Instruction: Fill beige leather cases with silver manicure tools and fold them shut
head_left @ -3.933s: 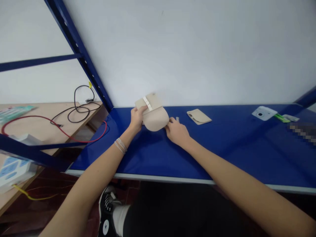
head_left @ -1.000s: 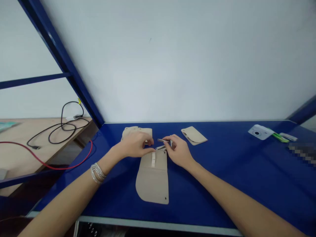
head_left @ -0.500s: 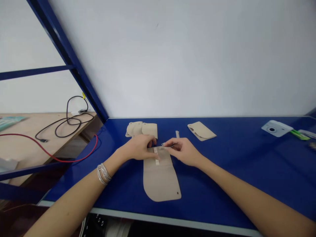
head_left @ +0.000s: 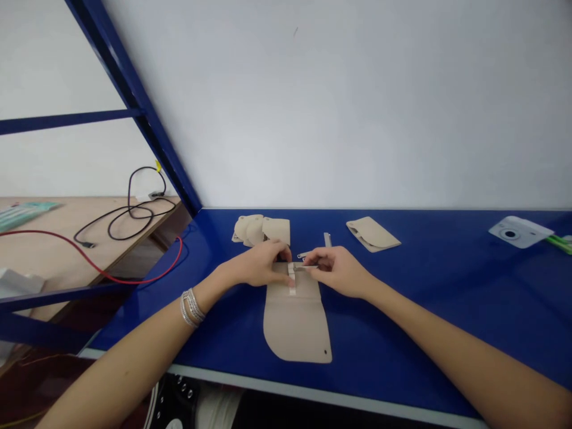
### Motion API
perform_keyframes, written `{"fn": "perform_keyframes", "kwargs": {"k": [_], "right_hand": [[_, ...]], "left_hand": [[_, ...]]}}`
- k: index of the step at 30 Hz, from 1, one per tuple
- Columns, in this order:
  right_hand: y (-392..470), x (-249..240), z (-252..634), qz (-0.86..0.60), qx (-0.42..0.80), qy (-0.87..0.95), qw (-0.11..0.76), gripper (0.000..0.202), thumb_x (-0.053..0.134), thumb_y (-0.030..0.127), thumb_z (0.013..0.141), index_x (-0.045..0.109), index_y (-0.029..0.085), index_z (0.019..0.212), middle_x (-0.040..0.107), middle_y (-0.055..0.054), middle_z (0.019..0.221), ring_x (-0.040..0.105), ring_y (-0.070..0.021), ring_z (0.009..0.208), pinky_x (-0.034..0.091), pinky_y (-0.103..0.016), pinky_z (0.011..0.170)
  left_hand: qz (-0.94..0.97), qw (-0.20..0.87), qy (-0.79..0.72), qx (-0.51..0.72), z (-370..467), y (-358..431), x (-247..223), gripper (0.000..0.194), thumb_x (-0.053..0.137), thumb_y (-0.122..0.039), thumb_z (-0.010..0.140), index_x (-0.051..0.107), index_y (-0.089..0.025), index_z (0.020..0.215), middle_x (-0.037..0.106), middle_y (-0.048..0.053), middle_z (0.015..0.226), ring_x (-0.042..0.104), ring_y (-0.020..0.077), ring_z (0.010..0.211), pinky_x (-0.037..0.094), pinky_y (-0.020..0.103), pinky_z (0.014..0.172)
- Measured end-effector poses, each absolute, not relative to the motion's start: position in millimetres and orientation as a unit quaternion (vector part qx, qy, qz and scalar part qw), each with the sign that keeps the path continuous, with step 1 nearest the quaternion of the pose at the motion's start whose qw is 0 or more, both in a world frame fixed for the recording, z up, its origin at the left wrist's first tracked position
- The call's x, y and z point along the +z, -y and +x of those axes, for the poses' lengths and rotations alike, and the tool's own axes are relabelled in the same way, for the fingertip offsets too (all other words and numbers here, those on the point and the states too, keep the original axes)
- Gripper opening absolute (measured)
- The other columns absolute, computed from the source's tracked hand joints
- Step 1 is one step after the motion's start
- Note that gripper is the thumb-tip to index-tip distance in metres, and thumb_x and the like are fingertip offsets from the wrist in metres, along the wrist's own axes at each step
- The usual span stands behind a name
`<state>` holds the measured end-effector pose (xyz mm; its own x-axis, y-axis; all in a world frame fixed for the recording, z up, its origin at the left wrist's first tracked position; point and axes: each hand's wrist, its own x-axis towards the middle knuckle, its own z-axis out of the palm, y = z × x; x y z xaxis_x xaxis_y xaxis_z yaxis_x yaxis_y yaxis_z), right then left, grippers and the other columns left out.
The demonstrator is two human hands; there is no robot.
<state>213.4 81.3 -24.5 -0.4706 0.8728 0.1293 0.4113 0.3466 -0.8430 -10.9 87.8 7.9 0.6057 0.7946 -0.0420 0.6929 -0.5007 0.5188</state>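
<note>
An unfolded beige case (head_left: 295, 333) lies flat in front of me, with a rounded flap towards me and a small dark snap near its corner. A white strap (head_left: 292, 291) runs across its upper part. My left hand (head_left: 268, 265) grips the case there, thumb on the strap and fingers curled at the top edge. Between thumb and fingers, my right hand (head_left: 337, 271) pinches a slim metal tool (head_left: 300, 269), its tip at the strap; its exact kind is unclear. Just beyond lie another small metal piece (head_left: 302, 256) and a flat metal piece (head_left: 328, 239).
Several folded beige cases (head_left: 254, 229) lie overlapping at the back left, and a single folded case (head_left: 375, 233) at the back right. A white camera-like object (head_left: 518, 232) sits far right on the blue table (head_left: 429, 298). Cables (head_left: 134, 217) lie on a wooden table left.
The metal tool in my right hand now reaches the strap on the case. My left thumb has shifted slightly along the strap. The whole view has tilted and shifted a little.
</note>
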Motion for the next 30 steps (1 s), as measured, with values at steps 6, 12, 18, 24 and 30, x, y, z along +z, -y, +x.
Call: {"fn": "perform_keyframes", "kwargs": {"k": [6,12,18,24,30], "right_hand": [[-78.6,-23.0,211.9,-0.435,0.337,0.785,0.286,0.013,0.059,0.018,0.071,0.070,0.017,0.079,0.055,0.004,0.051,0.041,-0.0076,0.043,0.032,-0.022,0.045],[-77.2,-22.0,213.2,-0.424,0.344,0.792,0.273,0.017,0.060,0.020,0.074,0.072,0.017,0.086,0.063,0.001,0.060,0.046,-0.0090,0.047,0.034,-0.022,0.046],[-77.6,-21.7,212.7,-0.415,0.275,0.799,0.338,0.018,0.061,0.025,0.080,0.073,0.017,0.090,0.063,0.000,0.064,0.049,-0.0095,0.049,0.039,-0.024,0.049],[-79.3,-24.4,213.7,-0.404,0.272,0.768,0.416,0.021,0.057,0.033,0.088,0.070,0.018,0.096,0.067,-0.006,0.086,0.052,-0.0113,0.056,0.045,-0.028,0.055],[-78.8,-22.9,213.5,-0.395,0.244,0.779,0.421,0.018,0.056,0.030,0.090,0.070,0.019,0.094,0.062,-0.004,0.077,0.050,-0.0125,0.058,0.044,-0.029,0.056]], "left_hand": [[0.821,0.300,-0.478,0.081,-8.1,-88.3,3.5,0.064,0.078,-0.059,0.054,0.065,-0.018,0.101,0.056,0.000,0.079,0.048,0.0126,0.065,0.034,0.025,0.056],[0.822,0.280,-0.479,0.132,-5.0,-82.6,4.7,0.055,0.083,-0.052,0.051,0.063,-0.017,0.088,0.058,0.002,0.086,0.051,0.0154,0.073,0.039,0.027,0.062],[0.783,0.392,-0.431,0.219,-1.2,-80.8,3.5,0.043,0.079,-0.037,0.065,0.060,-0.016,0.098,0.067,0.004,0.088,0.061,0.0167,0.079,0.048,0.030,0.071],[0.740,0.429,-0.409,0.317,-3.0,-86.7,3.5,0.037,0.067,-0.041,0.080,0.069,-0.017,0.108,0.071,0.008,0.110,0.063,0.0228,0.105,0.047,0.037,0.096],[0.678,0.496,-0.434,0.325,-5.7,-89.7,-2.5,0.042,0.067,-0.047,0.080,0.071,-0.018,0.109,0.072,0.007,0.108,0.066,0.0220,0.099,0.051,0.035,0.088]]}}
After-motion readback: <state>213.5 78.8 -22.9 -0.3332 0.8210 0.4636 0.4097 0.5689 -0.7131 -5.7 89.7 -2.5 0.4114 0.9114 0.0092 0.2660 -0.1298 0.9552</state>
